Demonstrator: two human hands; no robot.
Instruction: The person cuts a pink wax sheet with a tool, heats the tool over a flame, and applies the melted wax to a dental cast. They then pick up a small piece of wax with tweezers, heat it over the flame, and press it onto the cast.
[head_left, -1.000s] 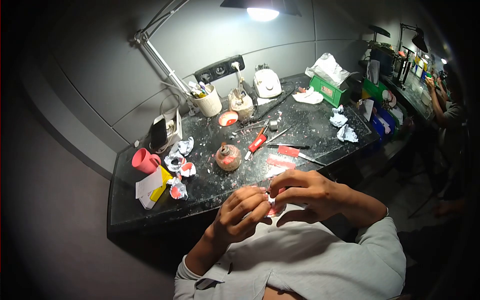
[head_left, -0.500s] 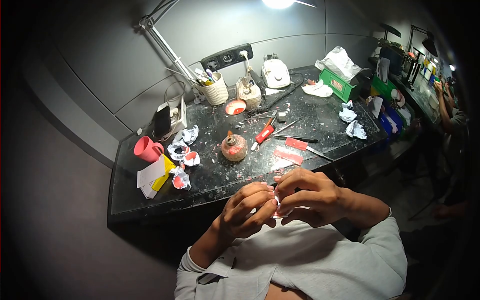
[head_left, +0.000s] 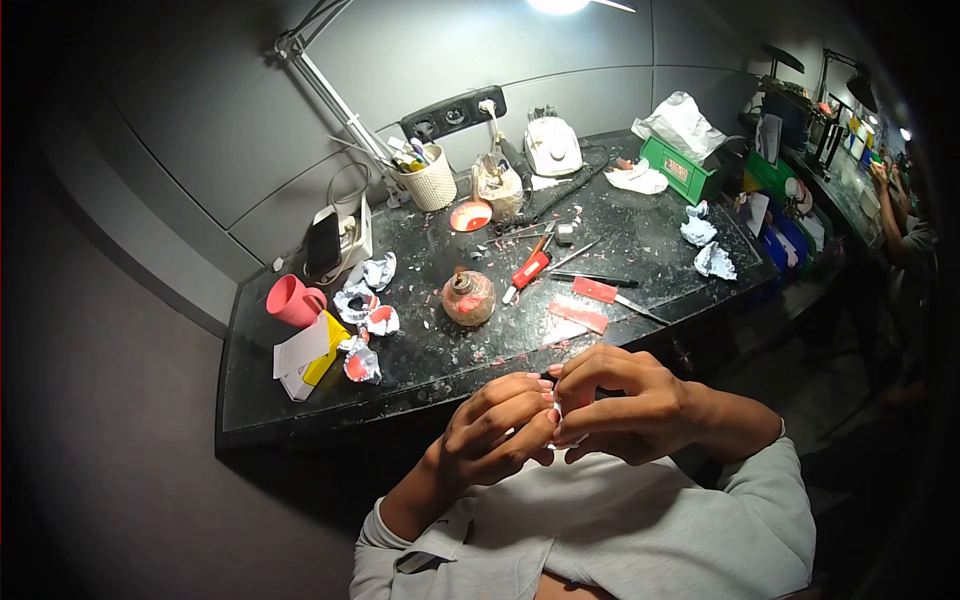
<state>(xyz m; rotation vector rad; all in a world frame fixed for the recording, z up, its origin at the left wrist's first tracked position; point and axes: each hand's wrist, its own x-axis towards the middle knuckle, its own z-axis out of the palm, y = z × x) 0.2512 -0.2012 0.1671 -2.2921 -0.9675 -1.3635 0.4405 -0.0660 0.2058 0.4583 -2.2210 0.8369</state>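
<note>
Pink piece (head_left: 556,430) — left hand (head_left: 490,428), right hand (head_left: 628,405) enclose it.

What we hold is mostly hidden.
Our left hand (head_left: 495,428) and right hand (head_left: 628,402) close over a small pink piece (head_left: 560,432), so we cannot tell its shape; the top edge cuts the lamp (head_left: 560,5), and a co-worker (head_left: 903,232) at far right is dark and blurred.
</note>
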